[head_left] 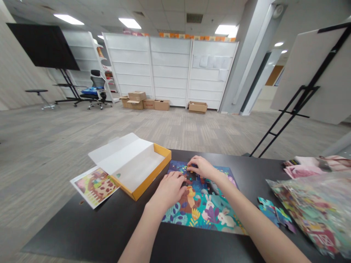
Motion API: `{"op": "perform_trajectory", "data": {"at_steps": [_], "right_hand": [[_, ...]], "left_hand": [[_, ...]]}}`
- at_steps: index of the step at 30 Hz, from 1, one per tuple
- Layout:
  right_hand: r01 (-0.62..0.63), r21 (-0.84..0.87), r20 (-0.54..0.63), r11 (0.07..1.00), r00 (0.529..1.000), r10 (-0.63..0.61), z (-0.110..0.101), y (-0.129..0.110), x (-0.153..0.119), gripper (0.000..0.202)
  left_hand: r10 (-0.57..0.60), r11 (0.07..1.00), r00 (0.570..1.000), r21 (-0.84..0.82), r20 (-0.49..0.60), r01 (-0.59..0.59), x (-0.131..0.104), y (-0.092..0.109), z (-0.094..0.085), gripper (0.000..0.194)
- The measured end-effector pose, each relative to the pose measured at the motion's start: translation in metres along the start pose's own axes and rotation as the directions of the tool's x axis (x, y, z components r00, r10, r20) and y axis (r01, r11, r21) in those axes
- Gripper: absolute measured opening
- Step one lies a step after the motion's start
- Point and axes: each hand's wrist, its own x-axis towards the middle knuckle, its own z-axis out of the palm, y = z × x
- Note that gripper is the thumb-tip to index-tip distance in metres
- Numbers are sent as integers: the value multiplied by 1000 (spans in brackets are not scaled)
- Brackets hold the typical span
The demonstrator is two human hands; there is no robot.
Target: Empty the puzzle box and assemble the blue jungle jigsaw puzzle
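Note:
A partly assembled jigsaw puzzle (196, 212) with rabbits, flowers and a blue night scene lies flat on the black table. Dark gaps show in its upper middle. My right hand (203, 168) is over the upper part, thumb and fingertips pinched on a small puzzle piece (189, 168) that is mostly covered. Just to the left, my left hand (170, 188) rests on the puzzle's left side, fingers stretched out and fingertips by the gap. Several loose puzzle pieces (274, 213) lie in a small pile to the right of my right forearm.
An open yellow box (153, 179) with a white inside stands left of the puzzle, beside a picture card (95, 185) with a cow. A clear plastic bag of pieces (315, 204) and pink cloth (304, 171) lie at right. Beyond the table stands an easel board (309, 73).

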Motion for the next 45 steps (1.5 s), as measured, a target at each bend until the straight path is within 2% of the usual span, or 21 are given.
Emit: {"op": "perform_trajectory", "data": {"at_steps": [2, 4, 7, 9, 11, 13, 15, 16, 18, 21, 25, 28, 36, 39, 43, 45], "right_hand": [[10, -7, -18, 1000, 1000, -10, -3, -4, -2, 16], [29, -5, -69, 1000, 997, -29, -15, -10, -7, 16], [13, 28, -210, 1000, 978, -7, -56, -16, -22, 17], [-67, 24, -265, 997, 962, 71, -92, -14, -42, 20], [-178, -28, -216, 984, 962, 168, -128, -4, -70, 24], [-303, -85, -41, 949, 953, 300, -154, 10, -104, 26], [-412, -167, 126, 896, 892, 434, -169, 22, -141, 29], [-451, -230, 162, 863, 856, 491, -172, 26, -159, 30], [-497, -332, 158, 801, 808, 567, -170, 28, -193, 37], [-508, -373, 195, 777, 776, 601, -157, 22, -231, 44], [-485, -356, 168, 799, 807, 566, -137, 16, -259, 51], [-463, -316, 150, 828, 837, 526, -128, 19, -265, 45], [-469, -245, 115, 849, 855, 505, -134, 11, -259, 38], [-483, -162, 57, 861, 866, 497, -135, 3, -247, 37], [-374, 19, -23, 927, 927, 375, -124, -10, -213, 38], [-319, 81, -58, 944, 944, 324, -114, -21, -189, 37]], "left_hand": [[-1, 1000, 1000, 0, 2, 1, 0, 0, -1, 25], [-1, 1000, 1000, -4, 5, 1, 0, 0, -2, 26], [-7, 1000, 1000, -15, 7, 8, 1, -1, -2, 26], [-5, 1000, 1000, -25, 9, 6, 2, -2, -1, 26], [5, 999, 1000, -34, 17, -4, 2, -3, 1, 26], [8, 999, 1000, -41, 27, -7, 3, -4, 3, 27], [0, 999, 999, -41, 32, 1, 5, -5, 4, 26], [-5, 999, 999, -39, 33, 7, 5, -6, 4, 26], [-15, 999, 999, -33, 33, 16, 7, -6, 4, 25], [-22, 999, 999, -30, 33, 23, 9, -6, 3, 25], [-19, 999, 999, -35, 35, 20, 8, -6, 2, 25], [-7, 999, 999, -35, 34, 9, 7, -7, 2, 26], [21, 998, 1000, -56, 8, -20, 4, -10, 6, 26], [54, 993, 995, -98, -81, -62, 7, -11, 7, 20], [76, 937, 958, -310, -275, -163, 11, -2, 8, 15], [71, 859, 960, -472, -271, -196, 13, 7, 10, 17]]}}
